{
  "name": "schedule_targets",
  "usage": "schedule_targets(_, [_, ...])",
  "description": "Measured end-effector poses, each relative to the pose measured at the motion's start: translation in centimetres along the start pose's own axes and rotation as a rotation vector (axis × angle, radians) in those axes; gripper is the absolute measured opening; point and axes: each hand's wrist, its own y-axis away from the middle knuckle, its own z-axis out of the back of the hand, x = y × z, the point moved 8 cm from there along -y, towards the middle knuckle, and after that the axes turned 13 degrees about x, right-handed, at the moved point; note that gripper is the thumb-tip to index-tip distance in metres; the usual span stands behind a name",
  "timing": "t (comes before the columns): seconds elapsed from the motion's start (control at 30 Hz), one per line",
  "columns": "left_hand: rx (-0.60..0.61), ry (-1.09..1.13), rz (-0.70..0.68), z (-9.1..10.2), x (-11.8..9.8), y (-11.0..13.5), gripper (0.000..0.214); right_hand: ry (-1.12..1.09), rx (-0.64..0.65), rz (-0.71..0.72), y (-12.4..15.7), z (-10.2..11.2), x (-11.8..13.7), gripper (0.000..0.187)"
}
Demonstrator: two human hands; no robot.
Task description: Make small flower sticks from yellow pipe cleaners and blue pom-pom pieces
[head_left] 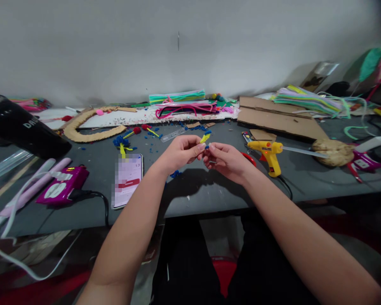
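Note:
Above the dark table, my left hand (187, 149) pinches a small yellow pipe cleaner piece (205, 137) with a bit of blue at its top. Close beside it, the fingertips of my right hand (225, 160) are closed on a small blue pipe cleaner piece (207, 147). The fingertips of both hands nearly meet, and whether the blue and yellow pieces are joined cannot be made out. Below my left wrist lies a blue fuzzy cluster (175, 174). Red scissor handles (249, 159) show partly behind my right hand.
A yellow glue gun (268, 153) with a long glue stick lies at right. Cardboard (279, 120) and pipe cleaner bundles (307, 101) sit behind it. To the left are a phone (128, 182), a blue-and-yellow pipe cleaner flower (122, 143), a purple power block (63, 185) and a black tumbler (25, 123).

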Motion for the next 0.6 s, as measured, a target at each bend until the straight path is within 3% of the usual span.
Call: schedule_targets(0.6, [-0.001,0.032,-0.055,0.0,0.1,-0.1,0.036,-0.208,0.047,-0.044,-0.1,-0.8,-1.5,0.022])
